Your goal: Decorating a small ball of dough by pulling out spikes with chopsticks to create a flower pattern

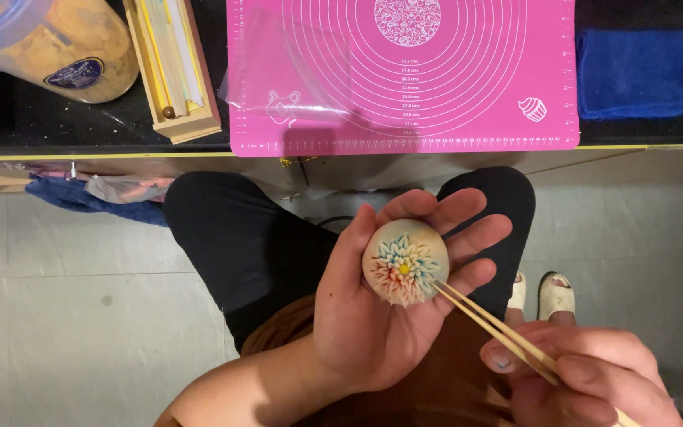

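My left hand (373, 316) lies palm up over my lap and cradles a round pale dough ball (405, 262) cut into a flower pattern with blue, red and yellow tints. My right hand (586, 379) at the lower right grips a pair of thin wooden sticks (488, 324). Their tips touch the ball's lower right edge.
A pink silicone baking mat (476, 119) lies on the black counter, with a clear plastic sheet (286, 75) on its left part. A wooden tool box (174, 67), a clear plastic jar (49, 43) and a folded blue cloth (634, 73) sit alongside. Grey floor tiles lie below.
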